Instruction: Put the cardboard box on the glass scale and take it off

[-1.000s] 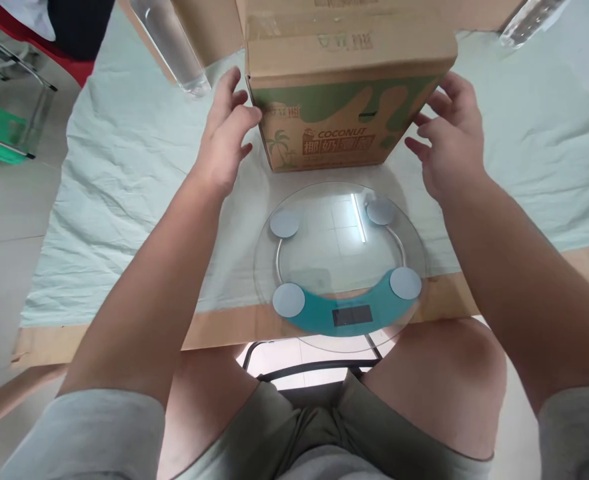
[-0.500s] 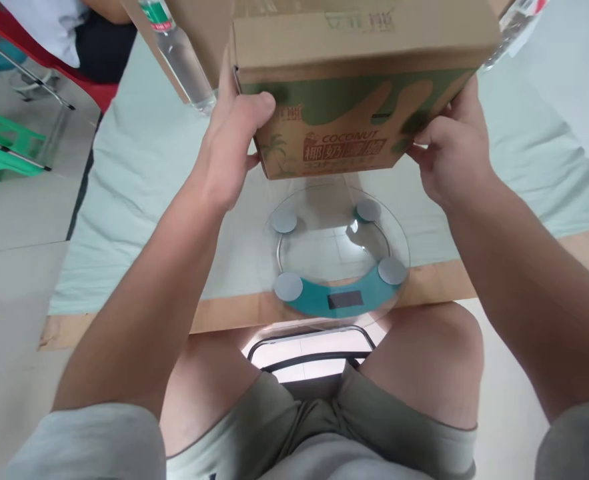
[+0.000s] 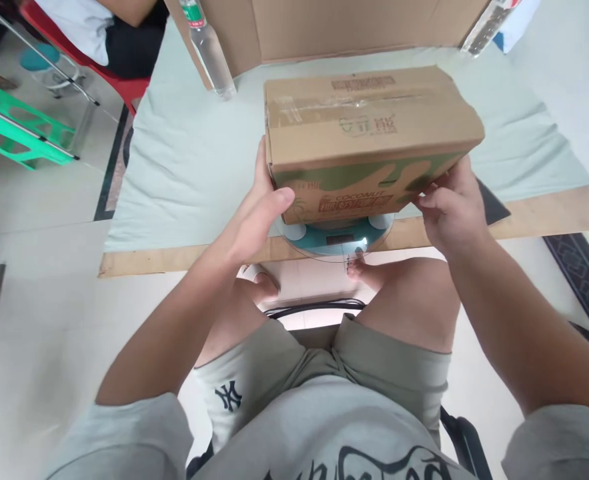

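Observation:
A taped-up cardboard carton (image 3: 369, 133) printed with "COCONUT" and green shapes is between my two hands, over a round glass bathroom scale (image 3: 319, 241). My left hand (image 3: 257, 217) grips its left end, thumb on the front corner. At the lower right corner, my right hand (image 3: 451, 207) holds it with the fingers partly hidden under and behind it. Only the scale's front shows: a teal band, a dark display and two pale round pads. The carton hides the rest. Whether its underside touches the glass, I cannot tell.
A clear bottle (image 3: 214, 57) with a green label stands at the back left, before an upright cardboard panel (image 3: 349, 30). A dark flat piece (image 3: 494, 205) lies right of my right hand. A green stool (image 3: 19, 130) and a seated person are off to the left.
The carton has come down and towards me in both hands, now covering most of the scale. My view has shifted, showing more of the back panel and my lap.

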Tool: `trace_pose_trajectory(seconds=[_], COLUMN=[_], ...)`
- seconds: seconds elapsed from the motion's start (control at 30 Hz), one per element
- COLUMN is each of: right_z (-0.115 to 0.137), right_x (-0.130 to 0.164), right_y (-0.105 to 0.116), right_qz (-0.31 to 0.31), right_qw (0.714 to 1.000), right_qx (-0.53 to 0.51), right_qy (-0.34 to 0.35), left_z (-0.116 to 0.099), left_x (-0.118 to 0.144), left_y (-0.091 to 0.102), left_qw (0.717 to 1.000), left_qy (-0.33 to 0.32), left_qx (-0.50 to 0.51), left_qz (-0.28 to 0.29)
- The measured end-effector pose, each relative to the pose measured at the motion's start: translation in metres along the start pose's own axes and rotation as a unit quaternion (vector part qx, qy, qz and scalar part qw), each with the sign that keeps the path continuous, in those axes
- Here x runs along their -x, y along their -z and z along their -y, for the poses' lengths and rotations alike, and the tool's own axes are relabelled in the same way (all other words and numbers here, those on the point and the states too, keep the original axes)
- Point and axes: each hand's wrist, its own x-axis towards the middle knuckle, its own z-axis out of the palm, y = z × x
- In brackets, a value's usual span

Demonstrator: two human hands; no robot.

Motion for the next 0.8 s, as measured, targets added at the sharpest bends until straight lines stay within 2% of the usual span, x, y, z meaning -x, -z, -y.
trace_pose_trajectory(seconds=[0.07,0.4,0.8], right_z=[-0.005,-0.019,-0.033], right_x=[0.007,0.015,0.018], right_y=[0.002,0.012,0.017], right_qz=[0.0,0.018,0.019], right_qw=[1.0,1.0,1.0], right_qx=[-0.008,0.022,0.005], right_qy=[-0.002,0.013,0.01], left_z=[0.005,0.021,0.023], left_x=[0.008,0.014,0.021], left_y=[0.001,0.0,-0.002], left_qw=[1.0,0.999,1.0], left_qy=[0.009,-0.008,-0.014], left_qx=[0.008,0.009,-0.011], left_qz=[0.029,0.053,0.026])
